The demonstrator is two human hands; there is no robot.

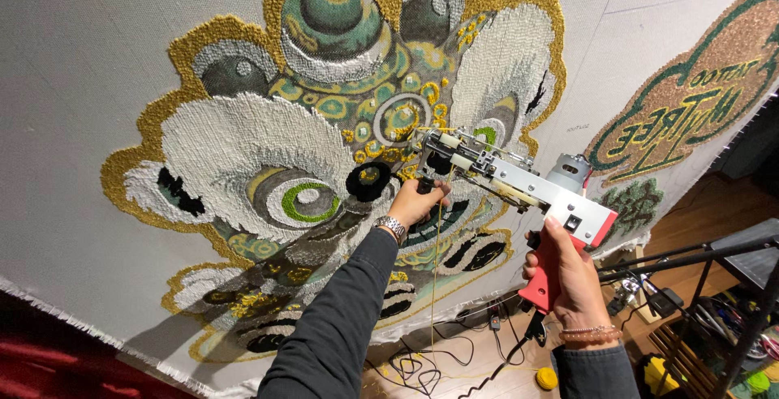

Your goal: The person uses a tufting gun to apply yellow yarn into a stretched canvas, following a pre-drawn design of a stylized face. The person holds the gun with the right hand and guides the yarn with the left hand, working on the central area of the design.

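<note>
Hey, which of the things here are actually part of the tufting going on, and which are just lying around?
In use:
left hand on the front grip
right hand on the red handle
tufting gun
yellow yarn strand
stretched tufting cloth with lion-head design

Lying about:
yellow yarn ball
black cables on the floor
black stand
second tufted piece

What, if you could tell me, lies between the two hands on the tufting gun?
In the head view, the gun's metal body and a taut yellow yarn strand run between the left hand on the front grip and the right hand on the red handle.
</note>
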